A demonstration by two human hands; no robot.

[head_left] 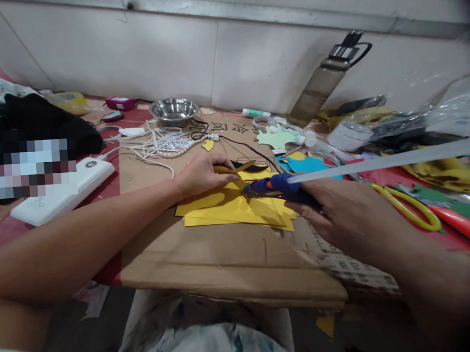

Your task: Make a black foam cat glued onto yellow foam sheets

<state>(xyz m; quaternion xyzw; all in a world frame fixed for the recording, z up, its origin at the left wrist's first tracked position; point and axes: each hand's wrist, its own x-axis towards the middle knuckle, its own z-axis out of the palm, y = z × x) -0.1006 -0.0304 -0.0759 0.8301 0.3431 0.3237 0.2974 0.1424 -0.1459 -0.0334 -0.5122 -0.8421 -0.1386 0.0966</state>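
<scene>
Two things we hold: a yellowish strip (243, 168) pinched in our left hand (207, 172), a blue glue gun (293, 188) gripped in our right hand (340, 206).

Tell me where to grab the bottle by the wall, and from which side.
Probably by the black loop handle on the bottle's cap, from the right and above: it juts out rightward, above the plastic packaging, while the wall backs the bottle.

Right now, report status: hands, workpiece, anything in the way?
Left hand pinching a yellow strip. Right hand gripping the blue glue gun, nozzle close to the strip. Yellow sheets underneath, on cardboard. Blue pieces close beyond the gun.
</scene>
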